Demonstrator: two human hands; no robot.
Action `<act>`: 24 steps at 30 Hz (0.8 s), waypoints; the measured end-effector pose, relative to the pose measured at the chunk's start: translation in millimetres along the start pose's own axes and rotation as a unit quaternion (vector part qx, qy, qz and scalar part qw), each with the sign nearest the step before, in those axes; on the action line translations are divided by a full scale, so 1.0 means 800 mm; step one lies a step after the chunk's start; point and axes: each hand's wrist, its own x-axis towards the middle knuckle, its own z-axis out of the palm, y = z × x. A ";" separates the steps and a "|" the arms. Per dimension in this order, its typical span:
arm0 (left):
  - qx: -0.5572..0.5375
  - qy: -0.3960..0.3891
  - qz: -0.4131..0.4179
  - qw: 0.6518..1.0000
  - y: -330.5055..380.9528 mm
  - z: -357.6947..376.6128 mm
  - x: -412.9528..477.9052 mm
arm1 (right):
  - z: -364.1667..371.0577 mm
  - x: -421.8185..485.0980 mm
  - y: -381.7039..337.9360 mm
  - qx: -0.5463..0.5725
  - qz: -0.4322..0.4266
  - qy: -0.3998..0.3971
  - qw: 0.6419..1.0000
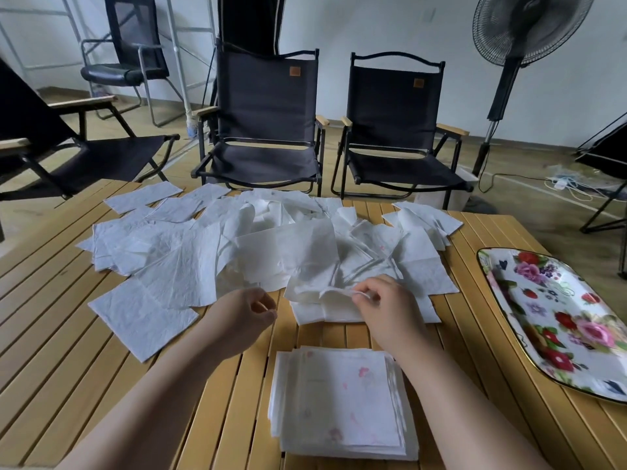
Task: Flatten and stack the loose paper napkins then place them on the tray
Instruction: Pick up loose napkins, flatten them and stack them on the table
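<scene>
Loose white paper napkins (210,252) lie scattered and crumpled across the far half of the wooden slat table (68,334). A neat stack of flattened napkins (339,401) sits near the front edge, between my forearms. My right hand (383,307) pinches the edge of a crumpled napkin (315,286) at the near side of the pile. My left hand (244,317) hovers just left of it with fingers curled, holding nothing. The floral tray (556,320) rests at the table's right edge with nothing on it.
Two black folding chairs (268,130) stand behind the table, another at the left (51,154). A standing fan (519,45) is at the back right. Cables lie on the floor (570,184).
</scene>
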 end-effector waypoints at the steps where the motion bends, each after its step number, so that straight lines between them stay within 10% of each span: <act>1: -0.007 0.006 0.010 1.000 0.001 0.001 0.001 | -0.003 -0.001 -0.005 0.007 -0.022 0.013 1.000; 13: -0.153 -0.020 0.087 0.984 0.035 -0.002 -0.024 | -0.057 -0.041 -0.068 0.243 -0.043 -0.017 0.969; 24: -0.470 -0.209 -0.026 0.857 0.054 -0.013 -0.045 | -0.077 -0.045 -0.065 0.347 0.065 0.039 0.935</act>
